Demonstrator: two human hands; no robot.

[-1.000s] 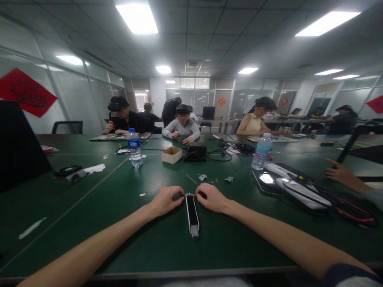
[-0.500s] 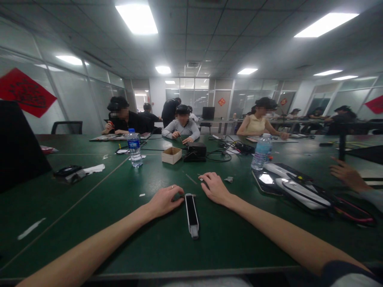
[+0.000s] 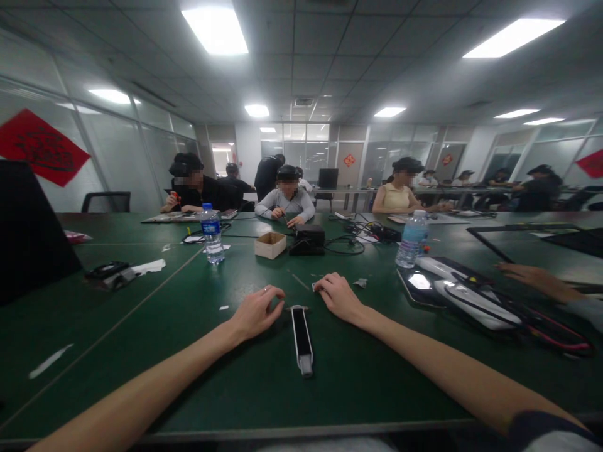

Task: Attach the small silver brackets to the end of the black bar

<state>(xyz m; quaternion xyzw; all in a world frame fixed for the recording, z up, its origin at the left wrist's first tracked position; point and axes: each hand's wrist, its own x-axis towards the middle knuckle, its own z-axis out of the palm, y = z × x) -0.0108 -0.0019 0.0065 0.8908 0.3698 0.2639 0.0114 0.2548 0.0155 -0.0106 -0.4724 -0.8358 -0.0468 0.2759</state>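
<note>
A long narrow black device with a white frame lies on the green table straight ahead of me. My left hand rests just left of its far end, fingers curled, thumb and fingertips close together; whether they hold anything is hidden. My right hand lies beyond and right of the device's far end, fingers bent onto a small pale scrap on the table. A second small grey scrap lies just right of that hand.
A cardboard box, a black unit with cables and two water bottles stand farther back. White and black devices lie to the right, near another person's hand. Several people sit at the far side.
My right hand left the device's far end and moved forward onto the small scrap. My left hand lifted slightly off the device's end. The neighbour's hand lowered and a black frame swung down flat.
</note>
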